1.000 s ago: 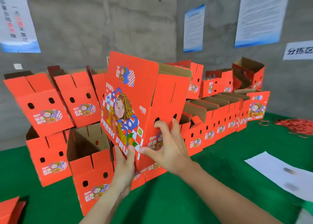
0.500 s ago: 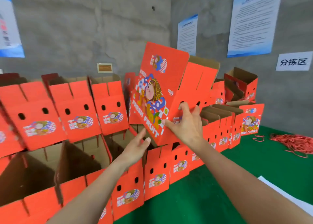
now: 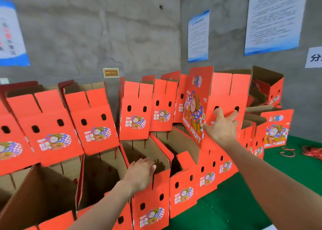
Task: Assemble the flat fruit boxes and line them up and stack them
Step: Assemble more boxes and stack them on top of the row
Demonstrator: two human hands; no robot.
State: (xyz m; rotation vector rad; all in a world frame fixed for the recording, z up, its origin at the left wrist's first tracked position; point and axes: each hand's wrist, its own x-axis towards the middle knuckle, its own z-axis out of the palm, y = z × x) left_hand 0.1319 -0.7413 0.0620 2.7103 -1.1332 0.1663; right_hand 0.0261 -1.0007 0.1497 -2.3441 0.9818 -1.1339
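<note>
An assembled red fruit box [image 3: 226,94] with a cartoon print stands in the upper row, at the right end of it. My right hand [image 3: 222,127] lies spread against its end panel, fingers near the two oval holes and thumb at the printed side's corner. My left hand [image 3: 141,173] rests with relaxed fingers on the top edge of a lower-row box [image 3: 153,200]. More red boxes [image 3: 94,123] fill both rows to the left, open tops up.
Further red boxes [image 3: 275,128] stand at the right against the grey concrete wall [image 3: 104,34], which carries paper notices. The green table [image 3: 235,209] shows at lower right, with red rubber bands [image 3: 311,152] lying near the far right edge.
The held box went down and right into the upper row. My left hand let go of it and dropped onto a lower-row box. The view shifted left.
</note>
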